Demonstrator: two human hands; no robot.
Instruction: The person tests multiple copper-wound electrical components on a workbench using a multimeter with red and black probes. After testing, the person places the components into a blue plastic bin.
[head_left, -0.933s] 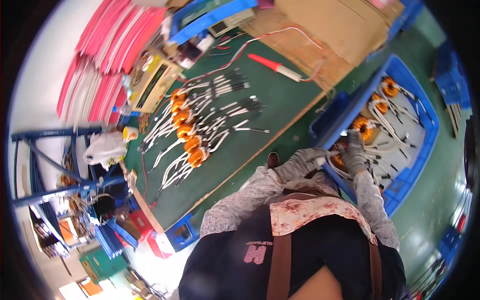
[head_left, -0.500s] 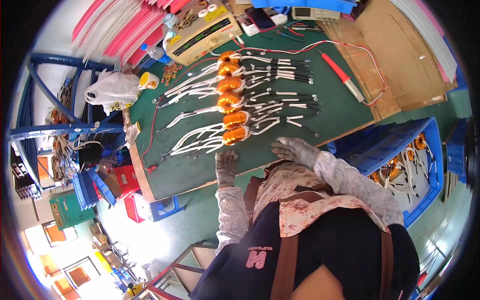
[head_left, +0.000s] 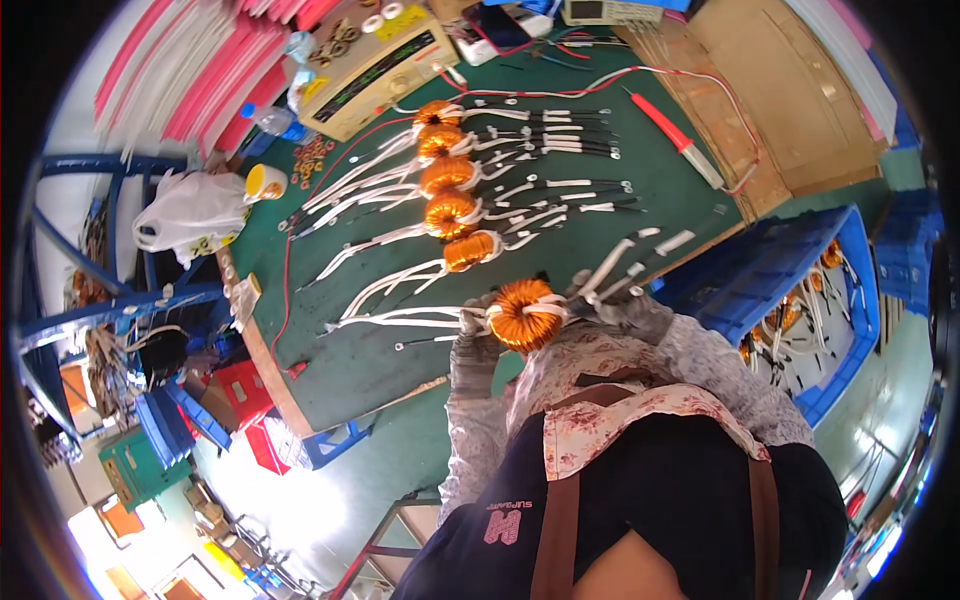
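Observation:
Just in front of me, a copper-wound toroidal coil (head_left: 525,315) is raised off the near edge of the green bench. My left hand (head_left: 478,325), gloved in grey, is closed on the white leads at its left side. On the other side, my gloved right hand (head_left: 625,308) grips the leads that stick out to the right, their dark ends pointing up and away. Beyond them several similar coils (head_left: 447,177) lie in a column on the bench, white leads with dark tips spread to both sides.
A beige bench instrument (head_left: 375,75) stands at the back left, near a yellow-white cup (head_left: 265,183) and a white plastic bag (head_left: 190,215). A red probe (head_left: 665,130) with its cable lies at the right. Beside the bench, a blue crate (head_left: 850,330) holds more coils.
Both hands were empty at the bench's near edge; now they hold the nearest coil by its leads, lifted toward me out of the column. The view has shifted slightly.

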